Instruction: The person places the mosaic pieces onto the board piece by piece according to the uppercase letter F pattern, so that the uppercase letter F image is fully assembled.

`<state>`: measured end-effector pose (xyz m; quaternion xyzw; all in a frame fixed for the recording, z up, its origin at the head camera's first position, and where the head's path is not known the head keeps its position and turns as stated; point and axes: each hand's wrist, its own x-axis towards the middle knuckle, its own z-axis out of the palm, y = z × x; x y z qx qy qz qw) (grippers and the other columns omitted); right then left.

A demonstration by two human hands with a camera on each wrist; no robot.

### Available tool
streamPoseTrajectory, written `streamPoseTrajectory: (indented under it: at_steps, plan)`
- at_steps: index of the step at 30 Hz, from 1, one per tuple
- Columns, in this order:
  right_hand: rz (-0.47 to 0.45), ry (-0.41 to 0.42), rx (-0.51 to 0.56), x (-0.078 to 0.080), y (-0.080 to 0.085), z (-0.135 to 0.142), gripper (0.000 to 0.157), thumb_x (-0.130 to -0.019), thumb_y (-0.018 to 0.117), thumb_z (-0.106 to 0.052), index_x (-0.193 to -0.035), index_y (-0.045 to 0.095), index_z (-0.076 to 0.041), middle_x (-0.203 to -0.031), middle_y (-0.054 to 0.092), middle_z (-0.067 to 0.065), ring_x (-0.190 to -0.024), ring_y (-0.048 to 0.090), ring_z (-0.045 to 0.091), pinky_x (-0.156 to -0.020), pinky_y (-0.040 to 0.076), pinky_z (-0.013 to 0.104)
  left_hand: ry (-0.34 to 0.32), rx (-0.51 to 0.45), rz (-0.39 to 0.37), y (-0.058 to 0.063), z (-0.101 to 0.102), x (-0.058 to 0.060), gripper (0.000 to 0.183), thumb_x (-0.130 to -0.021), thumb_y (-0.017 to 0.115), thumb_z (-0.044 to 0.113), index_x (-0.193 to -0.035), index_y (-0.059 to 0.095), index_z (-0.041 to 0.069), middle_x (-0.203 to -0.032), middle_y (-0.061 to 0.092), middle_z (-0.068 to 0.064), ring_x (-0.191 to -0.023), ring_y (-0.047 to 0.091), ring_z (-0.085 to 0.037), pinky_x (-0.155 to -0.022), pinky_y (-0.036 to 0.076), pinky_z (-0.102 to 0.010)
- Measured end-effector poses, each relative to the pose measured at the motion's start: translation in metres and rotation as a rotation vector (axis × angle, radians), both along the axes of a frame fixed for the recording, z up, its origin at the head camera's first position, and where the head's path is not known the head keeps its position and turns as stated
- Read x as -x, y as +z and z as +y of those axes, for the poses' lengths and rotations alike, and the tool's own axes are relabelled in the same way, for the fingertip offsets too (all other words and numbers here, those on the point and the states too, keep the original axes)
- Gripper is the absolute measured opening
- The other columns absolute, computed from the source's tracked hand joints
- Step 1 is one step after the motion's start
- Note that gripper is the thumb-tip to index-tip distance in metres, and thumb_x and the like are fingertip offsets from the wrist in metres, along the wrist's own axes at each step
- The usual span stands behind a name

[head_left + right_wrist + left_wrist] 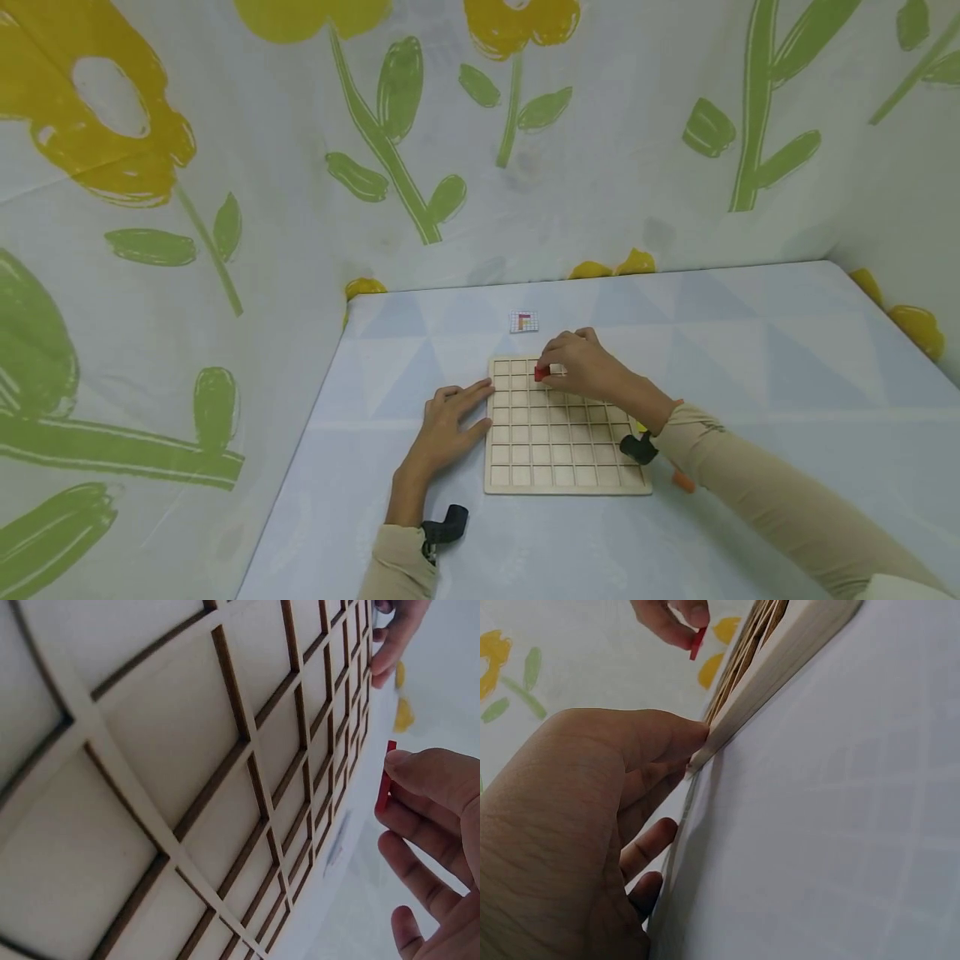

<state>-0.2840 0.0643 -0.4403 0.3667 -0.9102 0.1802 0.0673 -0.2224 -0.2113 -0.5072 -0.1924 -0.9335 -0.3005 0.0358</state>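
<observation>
A wooden grid board [531,454] lies on the table, its square cells showing no pieces where I can see them. My right hand [588,367] pinches a small flat red tile [542,374] between thumb and fingers over the board's far row. In the right wrist view the red tile [386,776] is held apart from the grid surface. My left hand [445,425] touches the board's left edge with thumb and fingertips, the fingers fairly straight. The left wrist view shows the left thumb [667,736] against the board's wooden side [772,671].
Behind the board lies a small printed card [524,322] with a coloured grid pattern. An orange piece [683,481] and a yellow piece [641,427], partly hidden by the right wrist, lie at the board's right. A flowered cloth [600,167] hangs behind the table.
</observation>
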Motion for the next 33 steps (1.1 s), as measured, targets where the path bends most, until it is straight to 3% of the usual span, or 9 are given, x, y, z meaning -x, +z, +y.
streamPoseTrajectory:
  at_steps: [17, 27, 33]
  plan:
    - [-0.001, -0.037, -0.131, 0.002, -0.014, -0.004, 0.017, -0.086, 0.08, -0.026, -0.101, 0.079, -0.018, -0.106, 0.072, -0.001, -0.106, 0.06, 0.024, -0.097, 0.036, 0.06, -0.021, 0.01, 0.001, -0.001, 0.006, 0.002, 0.052, -0.096, 0.061, 0.036, -0.147, 0.054, 0.026, -0.153, 0.043, 0.017, -0.132, 0.037, -0.024, -0.102, 0.029, -0.048]
    - [0.006, -0.018, -0.095, 0.002, -0.016, 0.0, 0.016, -0.087, 0.079, -0.025, -0.101, 0.079, -0.017, -0.108, 0.071, 0.001, -0.106, 0.059, 0.024, -0.096, 0.036, 0.058, -0.016, 0.018, -0.004, 0.0, 0.007, 0.002, 0.052, -0.096, 0.062, 0.035, -0.147, 0.054, 0.027, -0.153, 0.043, 0.017, -0.132, 0.037, -0.023, -0.103, 0.028, -0.048]
    - [0.035, 0.014, -0.017, 0.003, -0.01, 0.004, 0.012, -0.087, 0.08, -0.021, -0.097, 0.079, -0.015, -0.105, 0.071, 0.0, -0.104, 0.06, 0.023, -0.094, 0.036, 0.058, 0.001, 0.027, 0.001, 0.001, 0.001, 0.002, 0.052, -0.096, 0.062, 0.033, -0.146, 0.054, 0.026, -0.153, 0.044, 0.015, -0.132, 0.038, -0.026, -0.102, 0.029, -0.05]
